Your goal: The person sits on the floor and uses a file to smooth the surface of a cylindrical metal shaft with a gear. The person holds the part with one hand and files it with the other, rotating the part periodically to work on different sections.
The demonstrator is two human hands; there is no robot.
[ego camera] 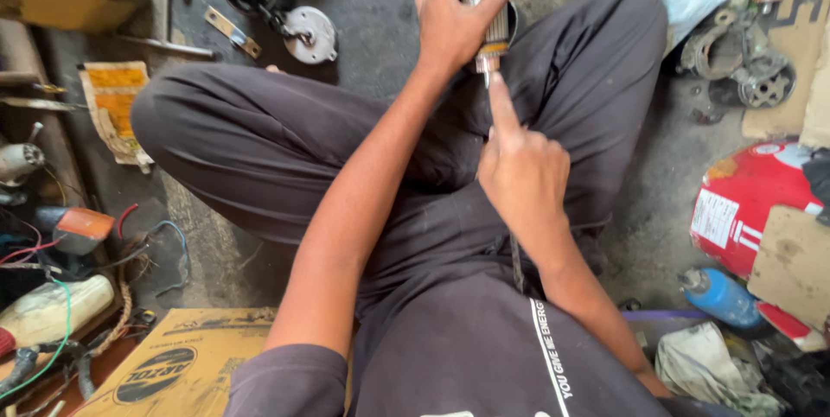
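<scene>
A motor armature (486,11) was held upright above the crossed legs, near the far edge of the floor as seen from the head camera. It was seen as a slim cylinder with a grey cap at the top, a banded metallic core in the middle, a copper-coloured collar below that, and a thin shaft end pointing down. Its upper part was cut off by the top of the frame, and much of its body was covered by the fingers wrapped about it, so the windings could not be made out. The left hand (454,15) was raised with the forearm stretched away from the body, and its fingers and thumb were closed round the armature's middle. The right hand (521,166) was held lower, over the lap, with the wrist bent upward; its index finger was extended straight up so that the tip met the shaft end, while the other fingers were curled into the palm and nothing was gripped by them. On the floor, a round metal end plate (309,34) was seen to the far left of the knee, a red cylinder (748,197) lay at the right edge, and a cardboard box (186,365) sat at the near left corner.
</scene>
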